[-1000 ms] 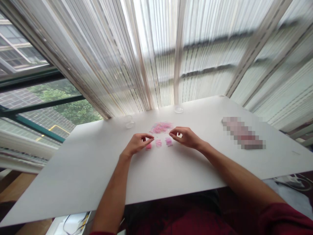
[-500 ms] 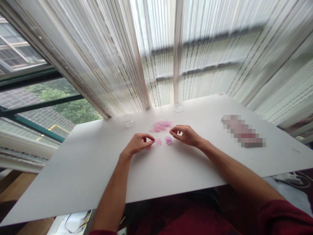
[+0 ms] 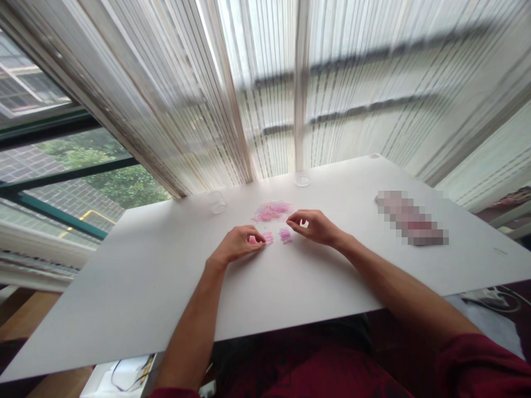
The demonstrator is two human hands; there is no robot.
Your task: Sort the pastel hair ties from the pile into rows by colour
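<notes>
A loose heap of tiny pink pieces (image 3: pixel 272 211), mixed with a few paler bits, lies on the white table. Nearer me are small pink groups: a purple-pink one (image 3: pixel 285 235) with its pieces lined up in rows, and a lighter pink one (image 3: pixel 268 237) to its left. More pink shows through the gap of my left hand (image 3: pixel 238 243). That hand is pinched, fingertips down at the lighter group's near left edge. My right hand (image 3: pixel 311 225) is also pinched, just above and right of the purple-pink group, by the heap's right end. Anything between either hand's fingertips is too small to make out.
Two clear round dishes or lids stand toward the back: one (image 3: pixel 216 203) left of the heap, another (image 3: pixel 302 179) behind it. A blurred-out pinkish object (image 3: pixel 409 218) lies on the right. Striped sheer curtains (image 3: pixel 274 110) hang along the table's far edge.
My left fingertips have moved slightly right and down to the lighter pink group, uncovering pink pieces behind them. The right hand stays nearly in place. The view has shifted a little.
</notes>
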